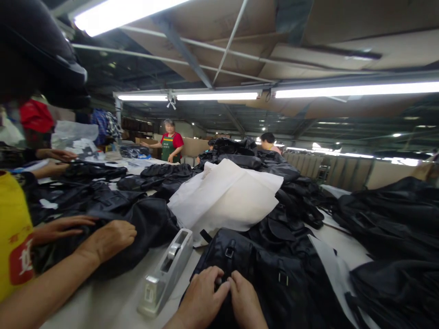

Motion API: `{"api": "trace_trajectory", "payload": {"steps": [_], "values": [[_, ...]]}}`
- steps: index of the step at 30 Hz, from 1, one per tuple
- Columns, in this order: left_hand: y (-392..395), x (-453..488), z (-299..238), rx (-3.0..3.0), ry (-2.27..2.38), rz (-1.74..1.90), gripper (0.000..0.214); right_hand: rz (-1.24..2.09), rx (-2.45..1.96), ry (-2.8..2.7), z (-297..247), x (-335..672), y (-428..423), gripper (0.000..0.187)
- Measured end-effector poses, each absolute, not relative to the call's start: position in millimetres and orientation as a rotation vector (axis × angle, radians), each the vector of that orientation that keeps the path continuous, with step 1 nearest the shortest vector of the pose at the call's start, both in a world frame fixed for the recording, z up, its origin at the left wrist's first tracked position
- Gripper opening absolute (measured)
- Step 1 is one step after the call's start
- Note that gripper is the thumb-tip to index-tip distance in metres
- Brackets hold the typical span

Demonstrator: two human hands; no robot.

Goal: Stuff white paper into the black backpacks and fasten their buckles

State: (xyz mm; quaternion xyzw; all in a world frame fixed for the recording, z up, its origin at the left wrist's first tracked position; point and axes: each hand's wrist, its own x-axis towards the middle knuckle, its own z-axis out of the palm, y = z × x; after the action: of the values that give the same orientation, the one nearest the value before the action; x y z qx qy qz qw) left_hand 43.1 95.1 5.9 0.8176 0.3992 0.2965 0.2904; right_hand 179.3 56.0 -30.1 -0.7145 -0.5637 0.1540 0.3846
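A black leather-look bag [291,274] with metal buckles lies right in front of me. My left hand [206,292] is on its near left pocket, fingers bent and closed at a strap below one buckle [229,252]. Close against it, my right hand [244,297] has its fingertips on the same strap, with thumb and fingers pressed together. The strap's end is mostly hidden by my fingers. A second buckle [283,278] on the right pocket is untouched. Left of my hands stands a grey tape dispenser [168,269] on the table.
White paper sheets [226,196] lie over a heap of black bags [236,151] beyond. At left, a co-worker's hands [106,240] work on another black bag [151,219]. More black bags [391,219] are piled at right. A person in a green apron [169,146] stands farther back.
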Motion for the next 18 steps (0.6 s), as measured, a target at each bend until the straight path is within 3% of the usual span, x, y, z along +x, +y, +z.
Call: {"api": "trace_trajectory", "payload": {"steps": [11, 18], "values": [[148.5, 83.7, 23.4, 1.806, 1.052, 0.851, 0.030, 0.142, -2.193, -1.522, -5.7, 182.2, 59.0, 0.025], [134.6, 69.7, 28.2, 2.029, 0.962, 0.855, 0.024, 0.173, -1.933, -1.359, 6.4, 188.0, 80.5, 0.027]]}}
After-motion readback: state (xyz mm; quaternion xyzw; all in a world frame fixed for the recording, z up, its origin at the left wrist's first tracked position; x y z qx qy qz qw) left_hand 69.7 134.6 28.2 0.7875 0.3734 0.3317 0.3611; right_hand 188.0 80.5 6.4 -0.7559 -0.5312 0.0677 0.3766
